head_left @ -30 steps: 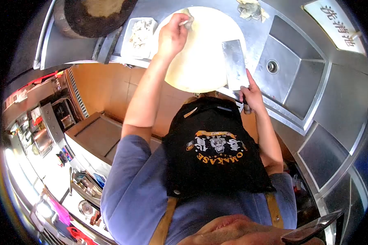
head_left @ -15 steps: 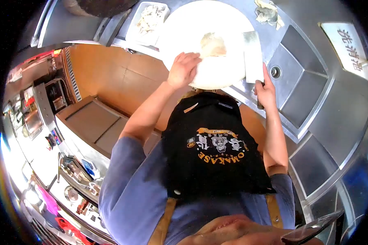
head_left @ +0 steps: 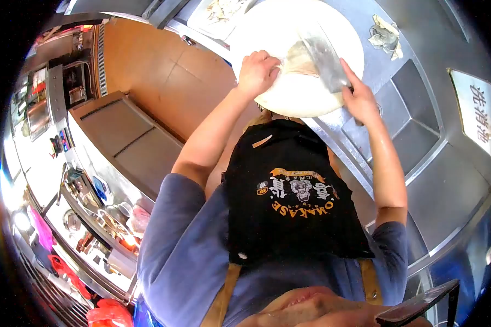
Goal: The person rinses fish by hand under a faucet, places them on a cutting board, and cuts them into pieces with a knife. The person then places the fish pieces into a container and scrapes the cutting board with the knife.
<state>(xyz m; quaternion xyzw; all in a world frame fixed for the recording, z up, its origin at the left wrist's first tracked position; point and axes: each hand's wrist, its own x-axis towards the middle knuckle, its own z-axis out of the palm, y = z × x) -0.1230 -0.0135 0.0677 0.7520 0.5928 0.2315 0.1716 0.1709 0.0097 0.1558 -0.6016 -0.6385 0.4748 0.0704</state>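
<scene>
My right hand (head_left: 360,101) is closed round the handle of a cleaver (head_left: 326,59), whose broad blade is tilted over a round white chopping board (head_left: 289,103). On the board lies a pale, flat piece of food (head_left: 301,59); its kind is hard to tell in the glare. The blade covers or touches its right side. At the food's left edge, my left hand (head_left: 259,73) has curled fingers, with the tips on that edge. The cleaver's handle is mostly hidden by my right hand.
A white container (head_left: 219,19) with pale strips stands behind the board, to the left. A crumpled cloth (head_left: 385,37) lies on the steel counter to the right. Nearer is a steel sink (head_left: 409,125), with a sign (head_left: 474,109) beyond it. A cabinet (head_left: 125,131) stands left.
The cleaver has moved left from the board's right edge onto the food, its blade now tilted. My left hand's fingers have curled at the food's edge. The camera view has shifted.
</scene>
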